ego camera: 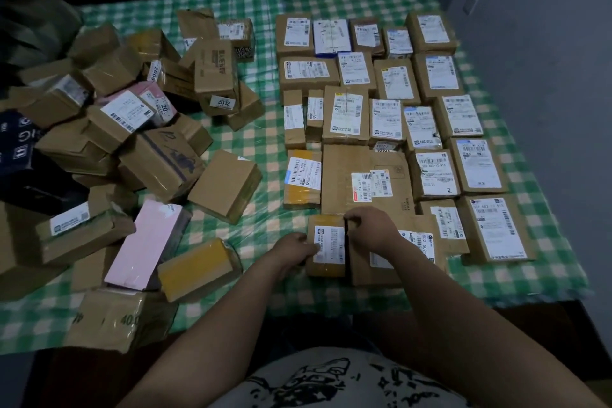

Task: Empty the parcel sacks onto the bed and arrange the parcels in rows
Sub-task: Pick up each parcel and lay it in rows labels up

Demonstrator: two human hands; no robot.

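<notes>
Step in hand: arranging, not emptying. The small parcel (pixel 326 253), brown with a white label facing up, lies at the near left end of the laid-out rows (pixel 390 103) on the right half of the bed (pixel 265 142). It is close against a wide flat parcel (pixel 410 242) on its right and just below a large carton (pixel 347 169). The left hand (pixel 293 247) holds the small parcel's left edge, grip closed with fingers curled round the side. The right hand (pixel 372 230) has its grip closed on the upper right corner, fingers tucked down into the seam between this parcel and the flat one. Judged: the parcel is being squared into its slot at the end of the nearest row. The rows beyond it look orderly, labels mostly up, boxes touching or nearly so. To the left, well apart from the rows, sits a loose heap (pixel 132 129) of unsorted boxes, tumbled at all angles; a pink parcel (pixel 149 242) and a yellow-taped parcel (pixel 198 268) lie nearest the person. A dark printed thing (pixel 20 156) at the far left edge may be a sack; cannot tell. Task perhaps half done, going by the heap's bulk. Next move calls for letting go once the edges line up. A hand then reaches left for one of the near loose boxes, and its label needs turning up before it goes down beside this one.
</notes>
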